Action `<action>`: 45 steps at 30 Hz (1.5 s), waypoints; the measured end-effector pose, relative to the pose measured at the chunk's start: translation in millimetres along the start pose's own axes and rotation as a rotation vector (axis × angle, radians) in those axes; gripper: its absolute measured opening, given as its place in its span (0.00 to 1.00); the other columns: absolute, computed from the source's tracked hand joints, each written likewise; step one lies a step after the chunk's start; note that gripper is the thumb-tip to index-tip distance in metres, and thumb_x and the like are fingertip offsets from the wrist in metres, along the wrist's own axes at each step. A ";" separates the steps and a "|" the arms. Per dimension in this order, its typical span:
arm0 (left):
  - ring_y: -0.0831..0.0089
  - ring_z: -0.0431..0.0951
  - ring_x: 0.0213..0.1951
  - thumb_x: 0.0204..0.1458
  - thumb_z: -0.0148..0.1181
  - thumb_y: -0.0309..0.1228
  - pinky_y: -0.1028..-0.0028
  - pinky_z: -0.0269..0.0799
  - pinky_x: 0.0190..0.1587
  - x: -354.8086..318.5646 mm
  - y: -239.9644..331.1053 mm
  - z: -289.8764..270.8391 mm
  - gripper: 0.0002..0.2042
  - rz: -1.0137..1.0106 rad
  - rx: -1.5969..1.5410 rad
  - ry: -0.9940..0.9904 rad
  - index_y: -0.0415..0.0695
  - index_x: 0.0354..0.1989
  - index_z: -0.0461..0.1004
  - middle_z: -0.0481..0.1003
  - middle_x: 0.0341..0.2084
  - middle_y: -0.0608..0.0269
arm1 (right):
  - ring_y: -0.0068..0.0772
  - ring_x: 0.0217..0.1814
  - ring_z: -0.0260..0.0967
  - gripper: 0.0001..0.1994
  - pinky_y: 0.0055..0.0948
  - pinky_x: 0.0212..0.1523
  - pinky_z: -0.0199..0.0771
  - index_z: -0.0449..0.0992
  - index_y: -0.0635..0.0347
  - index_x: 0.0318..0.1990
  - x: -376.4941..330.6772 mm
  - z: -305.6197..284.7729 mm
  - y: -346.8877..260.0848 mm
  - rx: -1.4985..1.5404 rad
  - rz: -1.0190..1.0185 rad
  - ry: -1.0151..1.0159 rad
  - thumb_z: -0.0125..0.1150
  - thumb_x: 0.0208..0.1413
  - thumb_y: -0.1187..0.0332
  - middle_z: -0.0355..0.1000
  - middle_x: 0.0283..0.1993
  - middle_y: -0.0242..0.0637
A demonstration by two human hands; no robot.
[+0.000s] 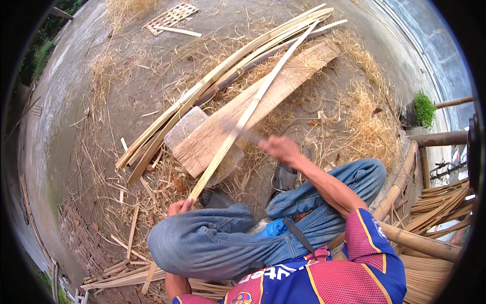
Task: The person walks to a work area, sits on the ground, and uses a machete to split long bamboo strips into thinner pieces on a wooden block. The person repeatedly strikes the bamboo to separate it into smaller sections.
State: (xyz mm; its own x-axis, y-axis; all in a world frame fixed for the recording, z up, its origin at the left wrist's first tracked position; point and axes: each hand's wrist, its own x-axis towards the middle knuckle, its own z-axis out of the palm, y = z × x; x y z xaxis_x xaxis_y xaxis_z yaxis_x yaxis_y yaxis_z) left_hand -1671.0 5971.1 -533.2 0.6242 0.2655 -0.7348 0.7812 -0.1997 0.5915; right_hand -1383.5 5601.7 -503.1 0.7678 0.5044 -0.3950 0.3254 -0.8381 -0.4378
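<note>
A long pale strip (260,93), which looks like split bamboo, lies slantwise across a wooden board (288,83). Beside my left knee, my left hand (181,206) is closed on the strip's near end. My right hand (282,150) is wrapped round the handle of a knife (250,135). Motion smears its blade, which crosses the strip near mid-board; whether it touches cannot be made out. The board's near part rests by a grey stone block (186,124).
Several long strips (217,76) lie beyond the board with a dark pole (238,73). Curly shavings (362,124) cover the ground. A woven lattice (172,17) lies far off. Cut pieces (126,276) are at lower left. A bamboo rail (420,240) and potted plant (424,109) stand right.
</note>
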 end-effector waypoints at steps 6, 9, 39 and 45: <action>0.81 0.65 0.20 0.61 0.59 0.48 0.72 0.59 0.22 -37.2 -16.3 -18.2 0.22 -0.103 -0.122 -0.062 0.40 0.26 0.77 0.71 0.17 0.72 | 0.21 0.10 0.53 0.31 0.29 0.09 0.52 0.65 0.53 0.22 32.9 -7.3 51.9 0.124 0.191 0.235 0.38 0.69 0.39 0.59 0.12 0.28; 0.81 0.65 0.20 0.61 0.59 0.49 0.72 0.59 0.22 -63.5 -46.8 -32.2 0.22 -0.165 -0.086 -0.047 0.40 0.26 0.77 0.71 0.17 0.71 | 0.22 0.11 0.55 0.30 0.29 0.10 0.57 0.67 0.54 0.23 17.0 6.8 26.3 -0.101 -0.186 0.053 0.39 0.69 0.39 0.60 0.13 0.27; 0.81 0.68 0.20 0.59 0.60 0.45 0.74 0.61 0.22 -74.3 -47.5 -26.2 0.21 -0.161 -0.148 0.057 0.39 0.22 0.78 0.73 0.15 0.68 | 0.36 0.19 0.72 0.32 0.37 0.18 0.70 0.70 0.57 0.25 27.5 6.1 41.8 -0.118 -0.265 0.186 0.41 0.66 0.36 0.67 0.15 0.38; 0.80 0.69 0.20 0.59 0.60 0.43 0.74 0.62 0.23 -105.5 -70.6 -46.3 0.20 -0.172 -0.130 0.148 0.39 0.22 0.78 0.73 0.16 0.67 | 0.32 0.17 0.69 0.30 0.33 0.11 0.60 0.70 0.56 0.23 35.4 20.9 21.4 -0.287 -0.299 0.219 0.43 0.67 0.39 0.59 0.11 0.34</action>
State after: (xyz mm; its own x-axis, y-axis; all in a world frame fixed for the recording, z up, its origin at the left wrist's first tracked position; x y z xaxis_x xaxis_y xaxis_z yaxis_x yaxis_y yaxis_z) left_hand -1792.5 6000.9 -482.1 0.4668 0.4218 -0.7773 0.8617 -0.0192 0.5071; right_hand -1360.9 5605.9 -543.3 0.7053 0.7029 -0.0921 0.6661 -0.7015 -0.2533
